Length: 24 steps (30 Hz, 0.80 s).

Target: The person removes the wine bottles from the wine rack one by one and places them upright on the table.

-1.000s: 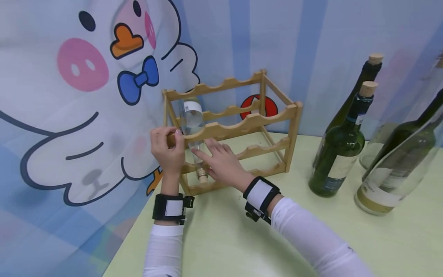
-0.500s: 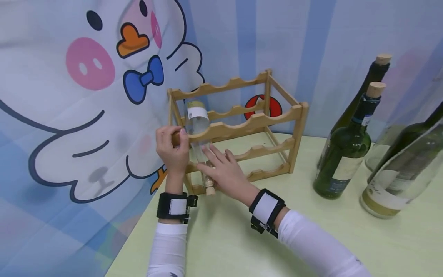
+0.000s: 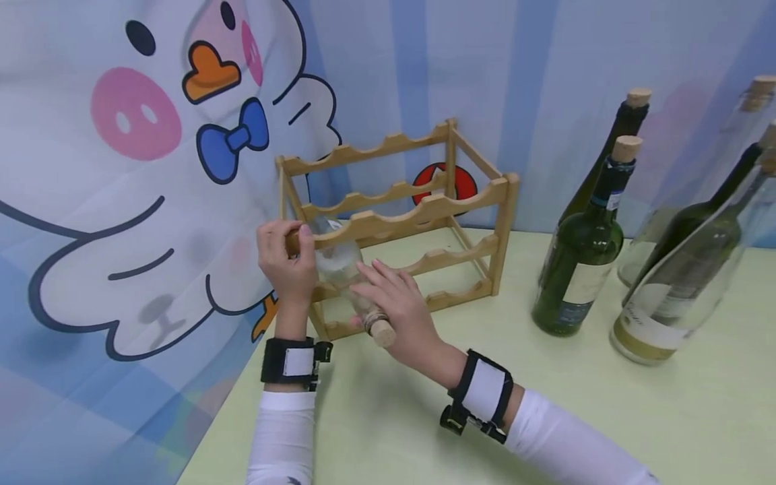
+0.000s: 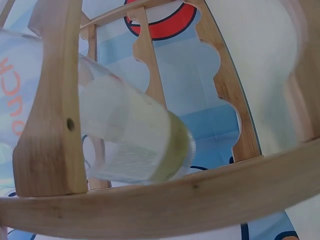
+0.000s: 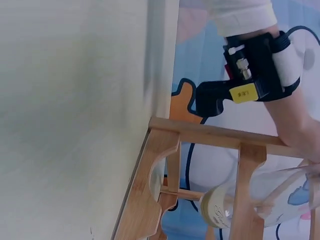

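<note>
A clear glass bottle [image 3: 338, 264] with a cork [image 3: 383, 333] lies slanted through the left end of the wooden wine rack [image 3: 432, 210], its corked neck sticking out in front. My right hand [image 3: 405, 311] holds it by the neck, fingers over the top. My left hand [image 3: 287, 266] grips the rack's upper front rail at the left corner. From the left wrist, the bottle's base [image 4: 172, 147] with a yellowish band shows inside the frame, between the rails. The right wrist view shows the same bottle [image 5: 277, 192] passing behind a scalloped rail [image 5: 245, 195].
Two corked green bottles [image 3: 578, 269] stand right of the rack. Further right, more bottles, including a clear one [image 3: 651, 330] with a gold-edged label, stand close together. The pale table [image 3: 424, 417] meets a cartoon-printed cloth [image 3: 157, 236] at its left and back.
The bottle's neck has come forward and swung right with my right hand. Its base has sunk below the upper front rail. My left hand keeps its grip on the rack.
</note>
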Motion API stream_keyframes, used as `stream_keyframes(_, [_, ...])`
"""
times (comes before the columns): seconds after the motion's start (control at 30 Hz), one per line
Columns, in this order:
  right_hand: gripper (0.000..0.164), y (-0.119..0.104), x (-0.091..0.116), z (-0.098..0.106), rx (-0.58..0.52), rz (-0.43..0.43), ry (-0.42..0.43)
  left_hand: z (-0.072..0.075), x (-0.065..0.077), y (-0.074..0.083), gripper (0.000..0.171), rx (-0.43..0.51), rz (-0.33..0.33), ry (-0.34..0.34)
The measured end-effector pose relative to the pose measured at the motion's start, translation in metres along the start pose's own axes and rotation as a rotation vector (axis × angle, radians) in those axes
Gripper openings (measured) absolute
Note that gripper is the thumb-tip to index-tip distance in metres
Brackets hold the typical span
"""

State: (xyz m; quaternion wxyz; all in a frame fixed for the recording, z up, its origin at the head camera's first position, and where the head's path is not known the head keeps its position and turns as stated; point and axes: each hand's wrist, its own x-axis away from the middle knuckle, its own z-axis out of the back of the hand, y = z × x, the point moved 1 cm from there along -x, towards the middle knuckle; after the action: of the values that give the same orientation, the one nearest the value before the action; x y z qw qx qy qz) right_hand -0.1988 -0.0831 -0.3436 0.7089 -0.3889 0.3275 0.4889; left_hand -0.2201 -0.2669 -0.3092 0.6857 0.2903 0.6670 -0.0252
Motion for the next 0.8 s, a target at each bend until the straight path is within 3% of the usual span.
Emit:
stream_keyframes(0.17, [0.037, -0.010, 0.010, 0.010, -0.017, 0.055, 0.103, 0.004, 0.001, -0.001, 0.024, -0.015, 0.016, -0.032])
stream_keyframes(0.33, [0.038, -0.019, 0.018, 0.021, 0.000, 0.114, 0.180, 0.015, -0.002, -0.001, 0.030, -0.033, -0.022, -0.203])
stream_keyframes(0.47, [0.036, -0.026, 0.023, 0.029, -0.039, 0.173, 0.254, 0.030, 0.006, 0.004, 0.044, -0.089, -0.184, -0.324])
stream_keyframes(0.57, [0.035, -0.031, 0.025, 0.036, -0.118, 0.239, 0.297, 0.039, 0.026, 0.013, 0.060, -0.116, -0.356, -0.324])
stream_keyframes(0.67, [0.035, -0.034, 0.025, 0.041, -0.192, 0.324, 0.333, 0.041, 0.049, 0.020, 0.064, -0.061, -0.505, -0.328])
stream_keyframes(0.73, [0.035, -0.037, 0.024, 0.045, -0.208, 0.380, 0.358, 0.038, 0.059, 0.024, 0.065, -0.014, -0.566, -0.345])
stream_keyframes(0.8, [0.035, -0.040, 0.023, 0.049, -0.196, 0.436, 0.381, 0.033, 0.065, 0.026, 0.067, 0.028, -0.582, -0.344])
